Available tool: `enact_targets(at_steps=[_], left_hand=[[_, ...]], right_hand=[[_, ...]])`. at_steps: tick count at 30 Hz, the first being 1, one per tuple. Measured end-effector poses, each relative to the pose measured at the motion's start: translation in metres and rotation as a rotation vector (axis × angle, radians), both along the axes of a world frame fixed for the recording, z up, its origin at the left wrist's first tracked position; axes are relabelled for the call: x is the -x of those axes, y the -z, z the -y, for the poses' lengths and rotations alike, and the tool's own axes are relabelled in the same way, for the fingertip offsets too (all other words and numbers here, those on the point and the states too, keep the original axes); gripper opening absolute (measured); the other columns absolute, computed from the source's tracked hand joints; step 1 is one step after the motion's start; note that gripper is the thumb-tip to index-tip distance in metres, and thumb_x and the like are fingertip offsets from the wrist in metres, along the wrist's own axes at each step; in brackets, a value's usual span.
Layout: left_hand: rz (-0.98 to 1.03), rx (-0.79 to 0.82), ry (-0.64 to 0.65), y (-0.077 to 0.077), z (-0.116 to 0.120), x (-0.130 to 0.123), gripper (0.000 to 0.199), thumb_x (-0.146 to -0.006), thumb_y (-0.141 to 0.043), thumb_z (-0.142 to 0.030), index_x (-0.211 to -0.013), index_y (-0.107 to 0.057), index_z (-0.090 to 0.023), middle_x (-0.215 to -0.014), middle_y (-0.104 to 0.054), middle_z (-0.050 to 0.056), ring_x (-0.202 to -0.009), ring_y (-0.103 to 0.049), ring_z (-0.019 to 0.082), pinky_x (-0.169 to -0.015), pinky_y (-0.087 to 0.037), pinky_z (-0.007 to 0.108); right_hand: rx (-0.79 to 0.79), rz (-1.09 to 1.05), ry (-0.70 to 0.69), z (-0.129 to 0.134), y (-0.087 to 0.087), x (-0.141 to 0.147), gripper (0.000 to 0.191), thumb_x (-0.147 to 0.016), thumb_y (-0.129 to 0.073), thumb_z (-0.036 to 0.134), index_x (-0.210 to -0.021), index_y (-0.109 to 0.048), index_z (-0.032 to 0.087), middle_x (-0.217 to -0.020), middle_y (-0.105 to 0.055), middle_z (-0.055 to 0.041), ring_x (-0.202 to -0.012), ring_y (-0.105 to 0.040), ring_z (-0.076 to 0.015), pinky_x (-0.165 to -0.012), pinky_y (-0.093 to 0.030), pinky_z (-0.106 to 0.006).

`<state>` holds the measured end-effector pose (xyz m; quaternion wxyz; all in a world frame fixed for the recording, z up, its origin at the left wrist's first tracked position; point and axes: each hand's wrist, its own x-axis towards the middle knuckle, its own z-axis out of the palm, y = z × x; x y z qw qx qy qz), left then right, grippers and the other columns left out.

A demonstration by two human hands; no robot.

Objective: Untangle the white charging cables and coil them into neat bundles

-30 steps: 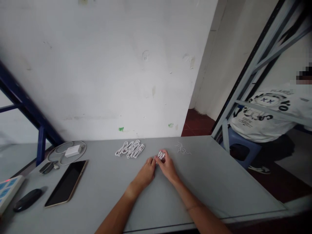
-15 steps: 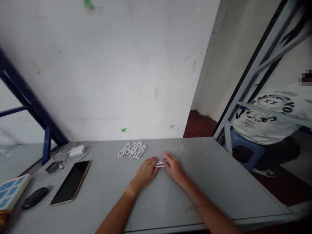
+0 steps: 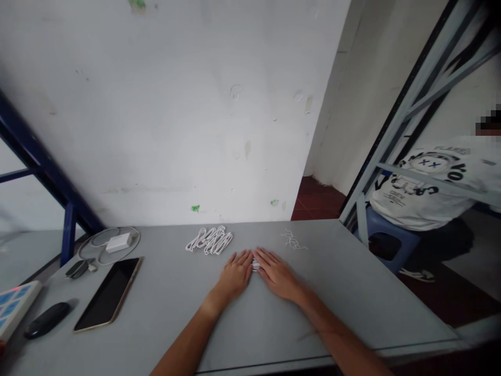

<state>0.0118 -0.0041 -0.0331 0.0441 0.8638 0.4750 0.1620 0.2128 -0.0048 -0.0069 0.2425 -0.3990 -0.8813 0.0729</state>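
A small bundle of white cable (image 3: 255, 265) lies on the grey table (image 3: 164, 308), mostly covered by both hands. My left hand (image 3: 236, 274) rests over its left end with the fingers stretched out and flat. From the other side, my right hand (image 3: 277, 274) lies flat across the right end, its fingers straight. Only a short stretch of the strands shows in the narrow gap between the two hands. Just beyond my left hand sit coiled white cables (image 3: 209, 241). Thin white ties or threads (image 3: 293, 240) are scattered past my right hand.
On the left are a phone (image 3: 107, 294), a black mouse (image 3: 47, 319), a white power strip (image 3: 18, 305) and a white adapter (image 3: 119, 242) with its cable. A white wall (image 3: 195, 115) borders the table's back. A person (image 3: 426, 183) sits on a blue stool (image 3: 395, 237) beyond the right-hand frame.
My right hand has moved left and flattened over the cable bundle, so the gap between my hands is narrower. The whole view has shifted slightly.
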Motion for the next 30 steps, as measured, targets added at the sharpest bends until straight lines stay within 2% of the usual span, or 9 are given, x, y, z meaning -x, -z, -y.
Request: enact_targets(at_steps=[3,11,14,18,21,23,25,27,30], left_hand=[[-0.021,0.010,-0.036,-0.002,0.002,0.002,0.050,-0.109,-0.031,-0.029,-0.156,-0.046,-0.020,-0.160,-0.050,0.009,-0.151,-0.044,0.026,-0.125,-0.035,0.054],[0.036,-0.029,-0.086,0.007,0.002,0.012,0.052,-0.110,-0.031,-0.036,-0.159,-0.042,-0.024,-0.160,-0.051,0.009,-0.151,-0.043,0.030,-0.124,-0.033,0.061],[0.075,-0.047,-0.056,0.010,0.000,0.014,0.053,-0.110,-0.031,-0.039,-0.160,-0.041,-0.023,-0.158,-0.053,0.012,-0.151,-0.044,0.030,-0.124,-0.033,0.060],[0.123,-0.037,-0.065,0.009,0.002,0.027,0.060,-0.110,-0.030,-0.048,-0.161,-0.035,-0.016,-0.159,-0.050,0.018,-0.151,-0.044,0.029,-0.124,-0.036,0.056],[0.130,-0.035,-0.067,0.010,0.006,0.042,0.066,-0.108,-0.036,-0.054,-0.161,-0.035,-0.014,-0.160,-0.048,0.020,-0.150,-0.044,0.031,-0.122,-0.039,0.055],[0.124,-0.043,-0.062,0.012,0.007,0.051,0.071,-0.105,-0.043,-0.059,-0.160,-0.035,-0.014,-0.160,-0.048,0.021,-0.149,-0.045,0.034,-0.121,-0.040,0.057],[0.132,-0.058,-0.054,0.014,0.006,0.056,0.075,-0.102,-0.048,-0.061,-0.159,-0.037,-0.014,-0.159,-0.049,0.022,-0.148,-0.046,0.036,-0.121,-0.041,0.058],[0.148,-0.068,-0.045,0.017,0.004,0.057,0.076,-0.101,-0.050,-0.062,-0.159,-0.038,-0.015,-0.158,-0.049,0.022,-0.148,-0.046,0.037,-0.121,-0.041,0.059],[0.163,-0.055,-0.044,0.020,0.000,0.054,0.076,-0.100,-0.051,-0.062,-0.157,-0.040,-0.014,-0.156,-0.051,0.022,-0.147,-0.047,0.038,-0.120,-0.042,0.060]], right_hand=[[0.028,0.034,-0.016,0.003,-0.002,-0.004,0.056,-0.091,-0.040,0.035,-0.141,-0.016,0.030,-0.147,-0.037,-0.0041,-0.134,-0.036,-0.0218,-0.110,-0.032,-0.045],[0.019,-0.058,0.024,0.001,0.004,-0.003,0.058,-0.086,-0.048,0.040,-0.139,-0.027,0.029,-0.144,-0.042,-0.0055,-0.131,-0.040,-0.0256,-0.110,-0.030,-0.047],[0.036,-0.092,0.011,0.003,0.001,-0.004,0.062,-0.084,-0.053,0.042,-0.139,-0.026,0.031,-0.145,-0.041,-0.0049,-0.132,-0.039,-0.0269,-0.110,-0.030,-0.047],[0.052,-0.138,0.022,0.001,-0.003,-0.015,0.068,-0.081,-0.057,0.043,-0.140,-0.024,0.032,-0.147,-0.036,-0.0048,-0.135,-0.034,-0.0273,-0.109,-0.033,-0.044],[-0.003,-0.204,0.178,-0.011,0.000,-0.035,0.057,-0.085,-0.050,0.040,-0.137,-0.031,0.029,-0.143,-0.043,-0.0065,-0.130,-0.040,-0.0255,-0.105,-0.036,-0.042],[-0.115,-0.280,0.375,-0.025,0.005,-0.054,0.042,-0.085,-0.049,0.037,-0.126,-0.049,0.024,-0.127,-0.058,-0.0094,-0.118,-0.050,-0.0272,-0.100,-0.039,-0.044],[-0.181,-0.285,0.520,-0.038,0.012,-0.073,0.031,-0.083,-0.050,0.031,-0.111,-0.060,0.021,-0.109,-0.065,-0.0103,-0.104,-0.056,-0.0271,-0.093,-0.042,-0.042],[-0.187,-0.244,0.642,-0.049,0.019,-0.088,0.022,-0.079,-0.056,0.027,-0.097,-0.066,0.020,-0.094,-0.067,-0.0093,-0.092,-0.056,-0.0265,-0.088,-0.042,-0.039],[-0.179,-0.211,0.779,-0.059,0.027,-0.097,0.018,-0.073,-0.062,0.025,-0.089,-0.068,0.019,-0.086,-0.064,-0.0090,-0.086,-0.053,-0.0263,-0.084,-0.040,-0.036]])
